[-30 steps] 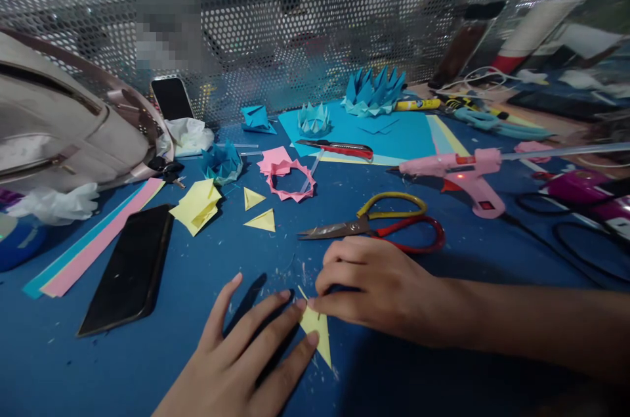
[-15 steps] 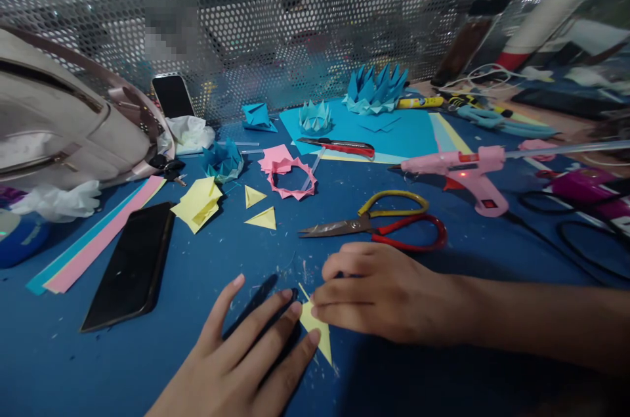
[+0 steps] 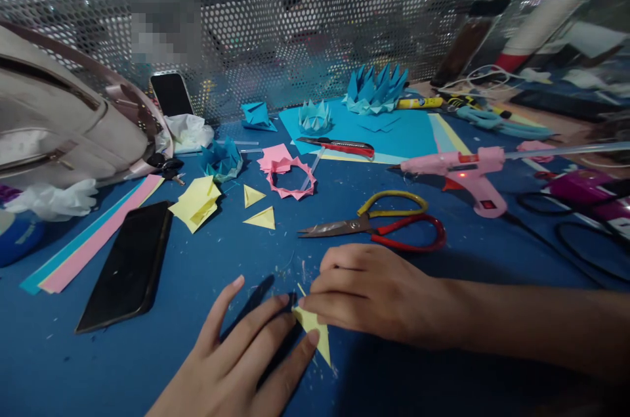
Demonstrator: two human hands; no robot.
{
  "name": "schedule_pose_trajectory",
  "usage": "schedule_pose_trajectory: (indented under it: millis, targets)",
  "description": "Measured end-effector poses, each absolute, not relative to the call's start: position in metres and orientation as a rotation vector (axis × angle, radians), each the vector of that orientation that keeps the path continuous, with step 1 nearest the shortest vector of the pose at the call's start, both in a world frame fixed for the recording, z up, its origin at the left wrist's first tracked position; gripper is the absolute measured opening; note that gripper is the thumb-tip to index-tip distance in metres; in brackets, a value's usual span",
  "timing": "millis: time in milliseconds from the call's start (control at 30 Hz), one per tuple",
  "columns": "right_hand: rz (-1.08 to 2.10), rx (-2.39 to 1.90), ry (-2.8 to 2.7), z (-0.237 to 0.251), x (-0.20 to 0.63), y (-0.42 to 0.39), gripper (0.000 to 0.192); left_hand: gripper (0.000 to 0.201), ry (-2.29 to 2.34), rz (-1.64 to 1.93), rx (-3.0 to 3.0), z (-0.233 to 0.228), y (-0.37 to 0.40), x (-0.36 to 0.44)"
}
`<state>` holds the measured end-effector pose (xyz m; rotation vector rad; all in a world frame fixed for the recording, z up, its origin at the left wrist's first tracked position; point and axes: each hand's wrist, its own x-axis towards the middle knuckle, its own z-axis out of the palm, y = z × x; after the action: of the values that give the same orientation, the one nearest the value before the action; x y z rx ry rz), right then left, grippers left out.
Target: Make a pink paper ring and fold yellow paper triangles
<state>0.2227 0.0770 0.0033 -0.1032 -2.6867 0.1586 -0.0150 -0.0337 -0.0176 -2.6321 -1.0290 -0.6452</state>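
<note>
A small yellow paper triangle (image 3: 316, 334) lies on the blue table (image 3: 207, 272) near its front edge. My left hand (image 3: 241, 364) rests flat with its fingertips pressing the paper's left side. My right hand (image 3: 367, 292) comes in from the right, its fingers curled, and pinches the paper's upper edge. Two more yellow triangles, one (image 3: 252, 196) behind the other (image 3: 263, 219), lie farther back, beside a loose pile of yellow papers (image 3: 197, 203).
Scissors (image 3: 378, 226) with red and yellow handles lie just beyond my right hand. A pink glue gun (image 3: 467, 174), a red cutter (image 3: 339, 146), a pink paper ring (image 3: 290, 177), blue folded paper crowns (image 3: 374, 90), a black phone (image 3: 128, 266), paper strips (image 3: 93, 240) and a beige bag (image 3: 59, 121) surround them.
My right hand's fingers have slid a little leftward along the paper's top edge, folding it down. My left hand stays pressed on the paper.
</note>
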Motion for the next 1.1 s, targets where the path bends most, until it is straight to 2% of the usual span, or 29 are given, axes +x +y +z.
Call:
schedule_pose_trajectory:
  millis: [167,300,533,667,900,1100]
  targets:
    - [0.104,-0.193,-2.725,0.002,0.218,0.071,0.025,0.044,-0.887,-0.658,-2.625,-0.02,-0.031,-0.013]
    - [0.0,-0.196,-2.656,0.003,0.216,0.067,0.022,0.042,-0.924,-0.614,-2.653,-0.014,-0.033,-0.013]
    - [0.006,-0.114,-2.684,0.003,0.215,0.07,0.02,0.047,-0.974,-0.687,-2.599,-0.021,-0.035,-0.013]
    - [0.189,-0.077,-2.723,0.003,0.217,0.076,0.016,0.052,-0.996,-0.667,-2.588,-0.02,-0.035,-0.015]
    - [0.66,-0.152,-2.601,0.014,0.225,0.093,0.027,0.051,-0.945,-0.606,-2.613,-0.018,-0.033,-0.016]
    - [0.436,-0.159,-2.704,0.013,0.226,0.089,0.034,0.048,-0.908,-0.576,-2.637,-0.019,-0.032,-0.02]
